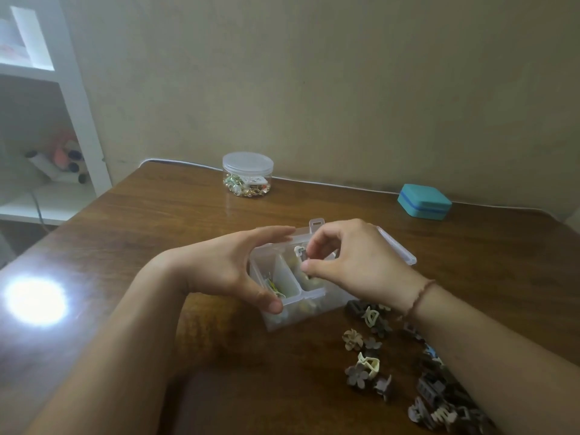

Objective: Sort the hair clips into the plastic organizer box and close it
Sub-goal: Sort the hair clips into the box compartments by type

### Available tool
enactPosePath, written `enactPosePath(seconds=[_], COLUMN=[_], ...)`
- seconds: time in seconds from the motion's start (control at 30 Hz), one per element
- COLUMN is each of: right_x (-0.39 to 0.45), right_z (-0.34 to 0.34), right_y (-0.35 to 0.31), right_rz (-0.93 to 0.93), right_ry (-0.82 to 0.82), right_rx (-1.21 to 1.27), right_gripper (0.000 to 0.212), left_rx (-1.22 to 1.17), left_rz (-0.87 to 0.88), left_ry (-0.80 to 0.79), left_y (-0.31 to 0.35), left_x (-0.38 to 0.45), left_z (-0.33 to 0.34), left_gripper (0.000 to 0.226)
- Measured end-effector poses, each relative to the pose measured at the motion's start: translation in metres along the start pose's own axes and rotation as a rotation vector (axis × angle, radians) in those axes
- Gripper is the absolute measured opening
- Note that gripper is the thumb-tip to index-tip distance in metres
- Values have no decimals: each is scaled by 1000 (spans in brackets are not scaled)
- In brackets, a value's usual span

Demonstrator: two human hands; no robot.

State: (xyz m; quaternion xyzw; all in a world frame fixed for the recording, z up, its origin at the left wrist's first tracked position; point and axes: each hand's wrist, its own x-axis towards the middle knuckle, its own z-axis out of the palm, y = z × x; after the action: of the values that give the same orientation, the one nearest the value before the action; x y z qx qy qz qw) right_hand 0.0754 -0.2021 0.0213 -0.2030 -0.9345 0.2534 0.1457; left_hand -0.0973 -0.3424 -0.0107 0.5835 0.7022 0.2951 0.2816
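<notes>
A clear plastic organizer box [309, 309] stands open at the middle of the brown table, its lid [398, 246] tipped back to the right. My left hand [226, 265] grips the box's left side, fingers on the far rim and thumb on the near wall. My right hand [351, 259] hovers over the middle compartment and pinches a small pale hair clip [299, 253] between thumb and fingertips. The left compartment holds a few small clips [273, 287]. Several loose hair clips [364, 367], brown, mauve and cream, lie on the table to the right, partly hidden under my right forearm.
A round clear jar [248, 174] with a lid, filled with small ornaments, stands at the table's far edge. A teal case [424, 201] sits at the far right. A white shelf unit [47, 105] stands left of the table. Light glares on the table's left side [36, 301].
</notes>
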Motion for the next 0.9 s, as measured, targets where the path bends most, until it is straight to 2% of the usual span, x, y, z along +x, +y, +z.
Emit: enactPosePath(seconds=[0.1,0.17,0.27,0.37,0.4,0.47,0.53,0.63,0.67,0.77,0.9], right_x=[-2,-2,-6,-16,-21,-31,-43,-57,-60,-64,-59], right_z=[-5,-13,-40,-68,-73,-73,-65,-58,-55,-40,-31], right_y=[1,4,19,52,65,88,98,93,89,82,86], right_rz=[8,-20,-49,11,63,197,287,206,174,208,219], right_ry=[11,39,155,242,230,101,31,258,258,43,61], right_rx=[10,-9,29,11,-56,-199,-241,-316,-369,-592,-659], right_gripper=[20,14,4,10,14,22,22,24,23,23,26], left_rx=[-11,-17,-32,-34,-34,-29,-23,-27,-32,-38,-41], left_rz=[5,10,25,29,30,30,26,28,29,27,28], left_ry=[-2,-3,-9,-3,-2,3,9,6,2,-3,-11], left_y=[-2,-2,-1,-2,-2,-2,-2,-2,-2,-2,-1], left_x=[1,0,0,0,1,1,2,2,2,1,1], left_z=[0,0,0,1,2,2,3,3,3,3,3], left_gripper=[112,111,111,114,115,115,114,112,112,112,111])
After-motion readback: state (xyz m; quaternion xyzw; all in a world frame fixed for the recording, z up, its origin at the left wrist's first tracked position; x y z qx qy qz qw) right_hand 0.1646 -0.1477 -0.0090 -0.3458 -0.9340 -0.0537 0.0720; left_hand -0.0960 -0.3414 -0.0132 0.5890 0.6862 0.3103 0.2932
